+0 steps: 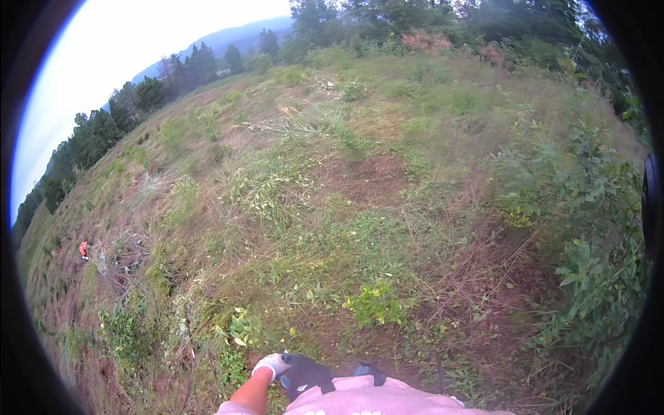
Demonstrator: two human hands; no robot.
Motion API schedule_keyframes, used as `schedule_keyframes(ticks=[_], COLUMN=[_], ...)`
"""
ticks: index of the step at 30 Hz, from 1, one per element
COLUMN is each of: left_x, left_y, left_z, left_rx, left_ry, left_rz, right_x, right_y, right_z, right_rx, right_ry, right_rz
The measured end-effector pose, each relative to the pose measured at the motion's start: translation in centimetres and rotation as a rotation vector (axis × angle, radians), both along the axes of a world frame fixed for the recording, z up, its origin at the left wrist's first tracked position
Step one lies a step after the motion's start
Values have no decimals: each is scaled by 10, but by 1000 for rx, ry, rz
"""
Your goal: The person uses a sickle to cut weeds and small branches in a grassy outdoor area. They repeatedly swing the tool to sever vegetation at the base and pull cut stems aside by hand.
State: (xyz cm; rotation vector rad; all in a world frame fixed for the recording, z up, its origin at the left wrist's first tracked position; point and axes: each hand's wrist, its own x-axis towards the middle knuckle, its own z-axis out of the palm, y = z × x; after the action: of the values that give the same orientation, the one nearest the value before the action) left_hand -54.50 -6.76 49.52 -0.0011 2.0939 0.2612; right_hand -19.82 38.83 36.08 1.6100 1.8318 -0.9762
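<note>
My left hand (273, 364), in a white work glove, is low in the picture beside the dark trousers (309, 372) on my leg. Its fingers curl near the knee; whether they hold anything cannot be made out. My right hand is out of view. The pink top (373, 397) I wear fills the bottom edge. Just ahead of me stands a small leafy plant (377, 306) with yellow-green leaves, among cut grass and weeds. Another broad-leaved plant (243, 328) grows close above my gloved hand.
Tall leafy shrubs (591, 228) stand at the right. Cut stems (306, 122) and leafy cuttings (272, 187) lie on the slope ahead. A small orange-red object (83, 250) is at the far left, near a heap of dry brush (127, 254). Trees (199, 62) line the field's far edge.
</note>
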Motion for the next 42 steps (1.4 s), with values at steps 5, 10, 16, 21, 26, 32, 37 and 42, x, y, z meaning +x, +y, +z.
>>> schedule_keyframes(ticks=[5,10,16,21,26,32,37,42], left_x=[-10,-27,-56,-94,-155,-224,-256,-279], left_y=[47,90,86,84,125,185,238,253], left_z=[-18,10,-8,-42,-47,-66,-25,-57], left_rx=[142,259,25,-62,-2,184,125,146], left_ry=[139,73,-41,-1,12,117,3,23], left_rz=[-107,-141,-192,-328,-423,-591,-743,-896], right_x=[-32,-53,-71,-65,-41,-47,-123,-93], right_y=[-2,-6,-6,-13,-38,-81,-101,-142], right_z=[14,9,-9,-22,-37,-74,12,-22], right_rx=[-19,-34,-53,-42,2,132,120,213], right_ry=[124,155,100,57,6,120,213,48], right_rz=[17,64,49,-56,-234,-367,-313,-505])
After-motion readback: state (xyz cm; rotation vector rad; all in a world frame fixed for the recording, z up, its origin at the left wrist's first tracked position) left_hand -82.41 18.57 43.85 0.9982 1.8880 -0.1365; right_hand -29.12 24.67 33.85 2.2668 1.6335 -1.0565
